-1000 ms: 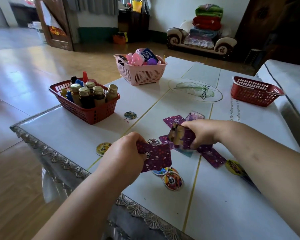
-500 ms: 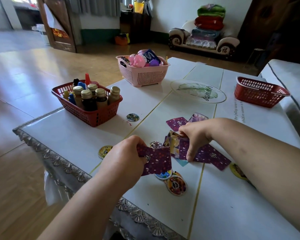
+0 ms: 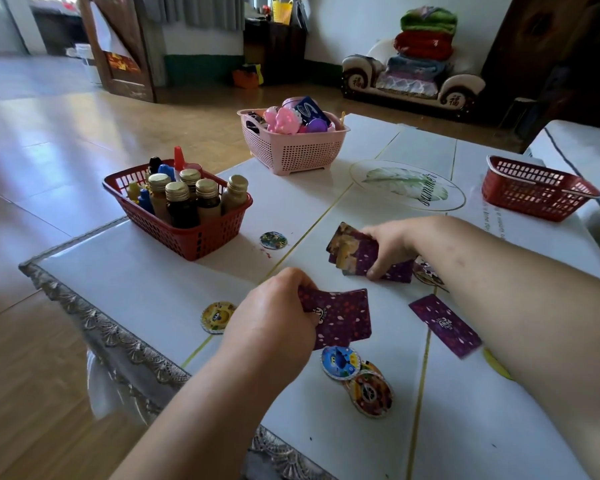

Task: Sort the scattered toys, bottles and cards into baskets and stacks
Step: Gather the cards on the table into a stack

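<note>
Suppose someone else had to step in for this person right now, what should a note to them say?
Left-hand grip holds a purple card stack. Right-hand grip holds more cards.
Done: bottles stand in the near red basket, toys in the pink basket.
Left: one loose purple card and round discs lie on the table.
</note>
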`<move>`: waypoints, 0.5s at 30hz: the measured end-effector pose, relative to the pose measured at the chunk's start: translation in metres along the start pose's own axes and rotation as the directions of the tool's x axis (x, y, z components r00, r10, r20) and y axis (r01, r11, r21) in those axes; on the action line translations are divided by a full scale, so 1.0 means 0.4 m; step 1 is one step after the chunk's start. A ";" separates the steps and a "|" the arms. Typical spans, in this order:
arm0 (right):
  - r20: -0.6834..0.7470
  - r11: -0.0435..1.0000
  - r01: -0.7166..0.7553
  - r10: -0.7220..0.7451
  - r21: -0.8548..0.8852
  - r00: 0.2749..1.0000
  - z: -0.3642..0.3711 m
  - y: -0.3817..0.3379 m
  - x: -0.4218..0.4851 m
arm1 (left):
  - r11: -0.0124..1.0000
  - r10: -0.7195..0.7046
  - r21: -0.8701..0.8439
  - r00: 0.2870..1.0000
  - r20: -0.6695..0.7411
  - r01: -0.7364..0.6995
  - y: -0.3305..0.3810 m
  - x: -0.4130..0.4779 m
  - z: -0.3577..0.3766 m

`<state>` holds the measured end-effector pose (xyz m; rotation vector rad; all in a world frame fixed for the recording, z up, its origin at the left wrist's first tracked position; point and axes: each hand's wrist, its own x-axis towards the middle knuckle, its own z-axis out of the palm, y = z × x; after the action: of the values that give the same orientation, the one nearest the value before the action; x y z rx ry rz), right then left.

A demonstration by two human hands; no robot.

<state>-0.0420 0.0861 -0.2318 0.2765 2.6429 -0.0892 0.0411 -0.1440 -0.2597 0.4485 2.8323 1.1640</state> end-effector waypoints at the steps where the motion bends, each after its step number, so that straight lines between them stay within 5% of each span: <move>1: -0.002 0.998 -0.028 0.028 -0.050 1.000 -0.004 0.000 0.003 | 1.000 0.008 0.002 1.000 0.003 -0.008 0.004 0.000 0.003; 5: -0.143 0.980 -0.054 0.026 -0.194 0.989 0.000 0.003 -0.013 | 0.999 0.035 0.012 0.999 0.039 -0.036 0.009 0.003 0.013; 8: -0.242 0.995 0.073 -0.053 0.074 0.969 0.020 0.024 -0.074 | 0.999 0.039 -0.017 0.996 0.079 -0.037 0.018 -0.004 0.018; 11: -0.295 0.894 0.178 -0.055 0.411 0.954 0.034 0.048 -0.195 | 0.996 0.040 -0.083 0.995 0.093 -0.032 0.035 -0.016 0.027; 15: -0.174 0.937 0.114 -0.058 0.330 0.983 0.110 0.115 -0.357 | 0.990 0.123 -0.093 0.976 0.178 -0.108 0.068 -0.056 0.070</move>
<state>0.1111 0.1006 -0.2045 0.2904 2.7915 -0.5792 0.0734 -0.1128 -0.2625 0.6856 2.6219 1.1866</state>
